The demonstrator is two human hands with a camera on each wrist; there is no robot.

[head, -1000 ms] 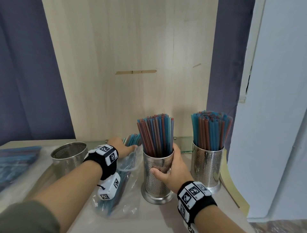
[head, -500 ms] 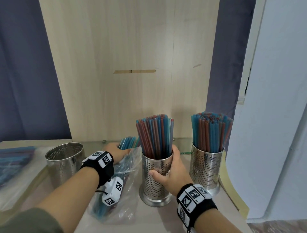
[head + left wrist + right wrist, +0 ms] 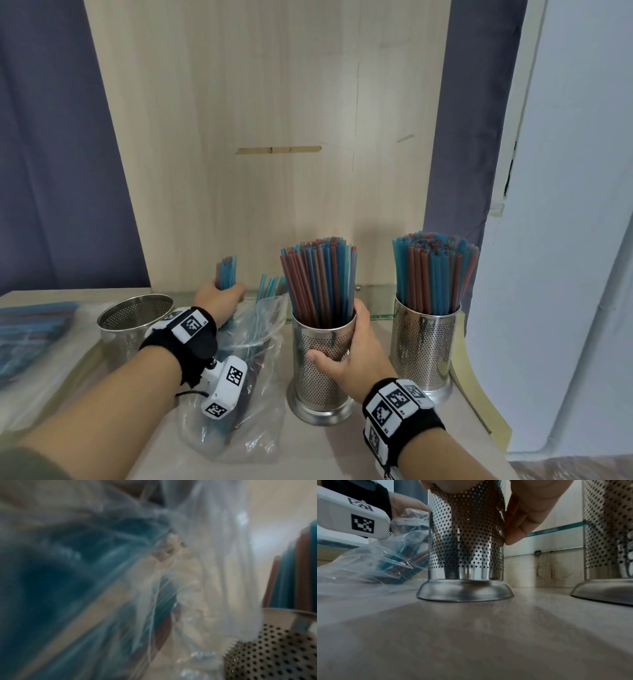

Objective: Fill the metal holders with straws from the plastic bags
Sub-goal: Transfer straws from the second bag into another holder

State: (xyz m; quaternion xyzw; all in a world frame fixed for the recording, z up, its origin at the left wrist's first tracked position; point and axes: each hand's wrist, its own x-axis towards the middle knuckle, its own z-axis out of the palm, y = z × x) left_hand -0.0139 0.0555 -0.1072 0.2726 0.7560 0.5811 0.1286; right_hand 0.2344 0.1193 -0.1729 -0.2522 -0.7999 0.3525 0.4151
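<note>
My left hand [image 3: 219, 301] grips a small bunch of blue straws [image 3: 226, 275] drawn partly out of the clear plastic bag [image 3: 253, 346], which lies on the table with more straws in it. The left wrist view shows only blurred bag film [image 3: 197, 547] and blue straws [image 3: 60, 574]. My right hand [image 3: 349, 353] holds the middle perforated metal holder [image 3: 320, 370], packed with red and blue straws [image 3: 318, 277]; its fingers [image 3: 520, 524] wrap the holder's wall [image 3: 465, 534]. An empty holder [image 3: 130, 322] stands at the left. A full holder [image 3: 424, 346] stands at the right.
Another bag of straws [image 3: 30, 335] lies at the far left of the table. A wooden panel [image 3: 267, 137] rises right behind the holders. The table's right edge [image 3: 479, 397] runs close to the full holder, beside a white wall [image 3: 565, 240].
My left hand has closed on a bunch of blue straws and lifted them up out of the bag's mouth. The right hand has stayed on the middle holder.
</note>
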